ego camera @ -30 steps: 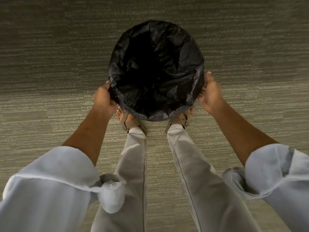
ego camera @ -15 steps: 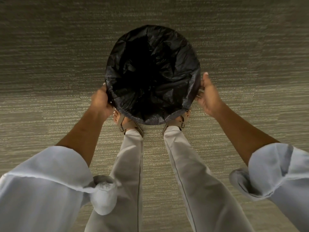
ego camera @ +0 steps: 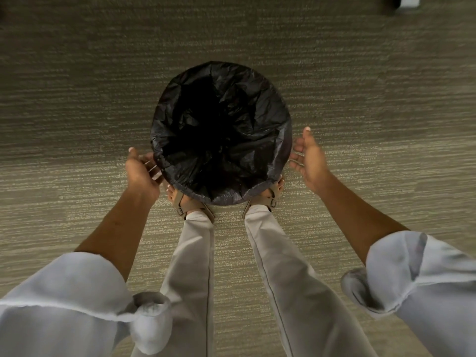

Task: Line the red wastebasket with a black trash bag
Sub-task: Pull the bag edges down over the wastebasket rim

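Observation:
A black trash bag (ego camera: pixel 247 104) is spread open over a round wastebasket standing on the carpet in front of my feet. The bag's edge is folded down over the rim, so none of the red basket shows. My left hand (ego camera: pixel 141 168) hovers at the basket's left side, fingers apart, close to the bag's folded edge. My right hand (ego camera: pixel 309 158) is at the right side, palm turned toward the basket, fingers spread, a small gap from the bag. Neither hand holds anything.
Grey-green striped carpet (ego camera: pixel 77 124) lies all around the basket. My two sandalled feet (ego camera: pixel 190 204) stand just under the basket's near rim. A dark and white object (ego camera: pixel 404 3) shows at the top right edge.
Both hands have let go of the bag's rim and drawn slightly outward with fingers spread. The basket now sits lower in view, standing on the floor.

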